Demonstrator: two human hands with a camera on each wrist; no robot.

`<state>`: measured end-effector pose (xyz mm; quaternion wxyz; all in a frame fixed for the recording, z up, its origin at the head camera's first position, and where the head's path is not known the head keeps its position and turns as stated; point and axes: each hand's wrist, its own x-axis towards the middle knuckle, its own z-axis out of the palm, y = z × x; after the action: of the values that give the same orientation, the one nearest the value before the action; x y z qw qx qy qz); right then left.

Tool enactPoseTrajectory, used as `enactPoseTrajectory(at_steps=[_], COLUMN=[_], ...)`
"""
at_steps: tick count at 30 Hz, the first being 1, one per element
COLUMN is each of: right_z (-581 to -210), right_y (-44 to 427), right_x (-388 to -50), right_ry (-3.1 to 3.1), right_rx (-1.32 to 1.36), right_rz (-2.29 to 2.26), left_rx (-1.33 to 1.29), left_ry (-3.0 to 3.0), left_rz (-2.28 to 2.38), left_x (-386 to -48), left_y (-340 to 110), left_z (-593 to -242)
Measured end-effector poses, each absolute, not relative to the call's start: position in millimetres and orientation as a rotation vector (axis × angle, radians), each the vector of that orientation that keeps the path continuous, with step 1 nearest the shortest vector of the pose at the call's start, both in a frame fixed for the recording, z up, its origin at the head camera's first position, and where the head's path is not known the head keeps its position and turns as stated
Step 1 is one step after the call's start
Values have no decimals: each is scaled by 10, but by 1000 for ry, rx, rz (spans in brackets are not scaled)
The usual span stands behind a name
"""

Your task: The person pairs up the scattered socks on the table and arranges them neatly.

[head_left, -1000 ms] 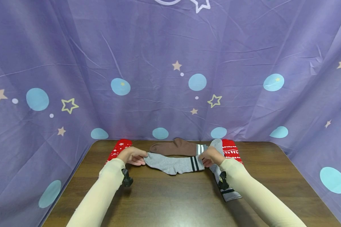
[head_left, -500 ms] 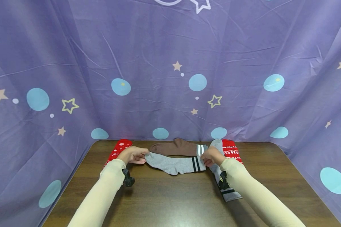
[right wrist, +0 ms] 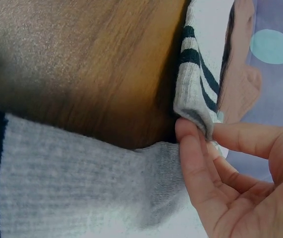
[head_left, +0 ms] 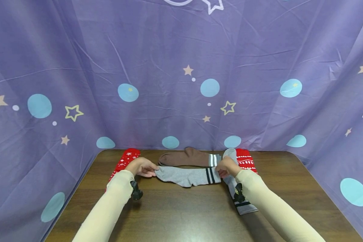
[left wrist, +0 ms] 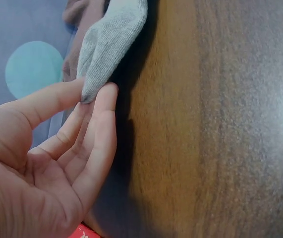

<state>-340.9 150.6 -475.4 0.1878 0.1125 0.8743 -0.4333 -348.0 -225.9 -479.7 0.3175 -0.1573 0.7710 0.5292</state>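
Note:
A light grey sock [head_left: 184, 175] with two black stripes stretches sideways between both hands. My left hand [head_left: 143, 167] pinches its toe; the left wrist view shows thumb and fingers of that hand [left wrist: 57, 148] on the sock tip [left wrist: 104, 54]. At the striped cuff, my right hand [head_left: 227, 167] pinches the edge, and in the right wrist view the fingers of the right hand [right wrist: 235, 173] meet at the cuff opening [right wrist: 193, 89]. Behind it lies a brown sock [head_left: 187, 157] with a white-striped cuff.
Another grey sock [head_left: 243, 205] lies lengthwise under the right hand and wrist. A red patterned sock [head_left: 246, 160] is beside it; a second red sock [head_left: 128, 157] lies at the left, partly behind the left hand. The wooden table [head_left: 181, 215] meets a purple curtain [head_left: 169, 111] at the back.
The grey sock and both hands have shifted slightly to the right, with the pinch at each end kept. The brown sock's toe has moved slightly left.

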Motion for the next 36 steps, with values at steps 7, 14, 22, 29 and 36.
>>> enactPoseTrajectory(at_steps=[7,14,22,29,36], right_z=[-4779,-4799,-4806,-4823,-4848], right_y=[1485,1474,1488,1488,1483], right_x=[-3411,-3421,-3398,-3415,-3442], right_ry=[2483,2488,2494,2506,2493], right_rx=[324,328,284,280,307], right_rz=[-1206,-1200,-1238,-1232,-1246], left_rx=[-416,-414,-425,-421,-434], left_ry=[2069,2111,2146,2203,2253], left_rz=[1323,1304,1316,1306,1281], left_x=[-3484,-3489,-3493,-3494,-3489], left_y=[-2264,-2260,-2238,-2212,-2206], left_z=[-4812,-4824,-4851,-4877,-4867])
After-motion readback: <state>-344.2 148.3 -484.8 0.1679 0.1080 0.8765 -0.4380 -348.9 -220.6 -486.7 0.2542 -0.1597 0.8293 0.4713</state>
